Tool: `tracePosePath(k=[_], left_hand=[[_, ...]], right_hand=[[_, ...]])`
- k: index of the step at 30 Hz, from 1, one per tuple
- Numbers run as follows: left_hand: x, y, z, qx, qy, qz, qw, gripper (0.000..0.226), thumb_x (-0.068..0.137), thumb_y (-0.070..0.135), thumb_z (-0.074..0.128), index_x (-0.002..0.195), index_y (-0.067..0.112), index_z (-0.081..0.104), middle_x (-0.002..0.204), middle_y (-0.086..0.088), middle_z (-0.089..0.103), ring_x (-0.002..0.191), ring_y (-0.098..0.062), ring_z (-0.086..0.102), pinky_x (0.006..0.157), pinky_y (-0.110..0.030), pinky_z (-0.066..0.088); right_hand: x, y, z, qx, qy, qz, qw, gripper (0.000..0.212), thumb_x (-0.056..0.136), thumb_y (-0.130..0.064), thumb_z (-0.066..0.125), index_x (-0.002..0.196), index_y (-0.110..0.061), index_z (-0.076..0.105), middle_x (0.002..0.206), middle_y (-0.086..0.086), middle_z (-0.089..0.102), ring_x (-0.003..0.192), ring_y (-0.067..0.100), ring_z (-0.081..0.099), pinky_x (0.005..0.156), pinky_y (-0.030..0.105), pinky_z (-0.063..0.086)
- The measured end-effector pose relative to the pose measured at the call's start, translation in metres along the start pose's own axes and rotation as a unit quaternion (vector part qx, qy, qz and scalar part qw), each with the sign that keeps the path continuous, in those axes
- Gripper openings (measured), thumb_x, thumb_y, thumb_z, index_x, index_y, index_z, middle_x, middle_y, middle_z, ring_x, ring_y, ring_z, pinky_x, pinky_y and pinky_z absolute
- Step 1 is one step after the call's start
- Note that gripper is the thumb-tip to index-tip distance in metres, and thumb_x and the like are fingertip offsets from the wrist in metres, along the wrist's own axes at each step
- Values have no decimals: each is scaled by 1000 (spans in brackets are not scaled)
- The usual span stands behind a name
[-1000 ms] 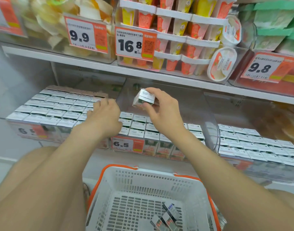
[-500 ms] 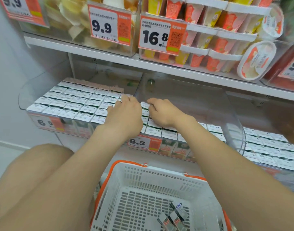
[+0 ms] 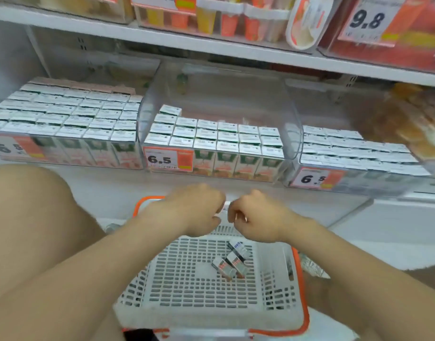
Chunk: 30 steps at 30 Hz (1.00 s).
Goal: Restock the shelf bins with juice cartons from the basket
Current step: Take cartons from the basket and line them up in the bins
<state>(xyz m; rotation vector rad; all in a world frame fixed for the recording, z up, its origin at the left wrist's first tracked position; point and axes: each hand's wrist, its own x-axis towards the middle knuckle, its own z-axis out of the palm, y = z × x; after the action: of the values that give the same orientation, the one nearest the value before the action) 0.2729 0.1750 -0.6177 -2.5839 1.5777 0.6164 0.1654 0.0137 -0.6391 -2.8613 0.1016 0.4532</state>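
Both hands hover close together over the far rim of the basket, knuckles up and fingers curled under. From my seat I see the left hand and the right hand almost touching, with a sliver of white showing between them. I cannot tell whether either one is gripping that strip or simply curled on nothing.

Three loose cartons lie on their sides on the basket floor, just below the right hand, bunched together toward the far right.

On the lower shelf ahead, the middle bin holds upright cartons in three full rows at its front, and a single carton stands alone behind them at the left. The back of that bin is open space. A 6.5 price tag sits on its front. The left bin is packed nearly to the back, and the right bin holds several rows. A bare knee fills my lower left.
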Motion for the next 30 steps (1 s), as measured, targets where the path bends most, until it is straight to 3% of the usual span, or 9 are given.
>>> tracePosePath(k=[4,8,12,15,17,18,21,25,30], left_hand=[[43,18,57,17,-149,22,988,31,105,33,51,130,18,60,125,-9,63,108,-33,65,88,-44,55],[77,4,128,-48,-155,-18,987,25,103,21,51,122,14,65,123,-11,65,106,-31,66,88,-43,55],[88,-7,203,-74,-164,-65,982,25,104,14,48,124,16,62,125,-9,63,106,-30,65,86,-41,55],[96,-6,238,-93,-168,-81,978,32,103,13,49,134,19,59,131,-7,59,113,-28,63,92,-40,55],[103,-3,255,-119,-143,-84,979,37,103,11,50,139,19,54,135,-6,55,115,-27,60,91,-40,53],[106,-1,263,-131,-129,-84,979,39,102,9,51,140,19,53,136,-5,53,114,-27,60,89,-40,53],[116,4,284,-159,-90,-84,980,49,97,2,58,143,17,52,141,-3,50,121,-27,57,94,-42,52],[135,8,308,-140,-85,-87,983,67,88,-5,65,149,19,47,151,-4,41,130,-31,48,100,-44,50],[147,11,325,-103,-112,-76,985,82,84,-7,69,154,23,39,146,-3,43,121,-29,56,86,-43,54]], right_hand=[[-2,49,65,32,-104,82,991,34,96,-14,49,119,-18,74,118,5,72,113,27,62,93,45,55],[8,83,125,47,-133,147,979,30,98,-12,47,117,-5,69,113,20,67,103,40,65,87,53,58],[23,107,177,75,-154,183,968,19,100,-12,46,106,-8,64,112,16,62,101,38,62,89,49,56],[39,118,211,93,-176,218,955,21,96,-12,49,76,-16,48,85,10,55,79,33,55,73,40,52],[49,121,222,93,-186,228,951,14,96,-13,50,84,-16,56,97,10,60,87,33,59,78,41,53],[54,125,233,98,-181,234,950,17,97,-13,50,107,-16,63,117,11,63,102,34,62,88,43,53],[61,128,256,191,-150,224,944,68,99,-3,51,159,-29,35,158,6,38,139,35,47,110,47,45],[70,124,286,176,-158,177,955,100,94,3,62,163,-47,11,172,5,13,154,35,21,118,53,36],[78,118,292,93,-131,194,968,109,85,8,68,159,-48,11,143,13,41,129,37,42,93,49,52]])
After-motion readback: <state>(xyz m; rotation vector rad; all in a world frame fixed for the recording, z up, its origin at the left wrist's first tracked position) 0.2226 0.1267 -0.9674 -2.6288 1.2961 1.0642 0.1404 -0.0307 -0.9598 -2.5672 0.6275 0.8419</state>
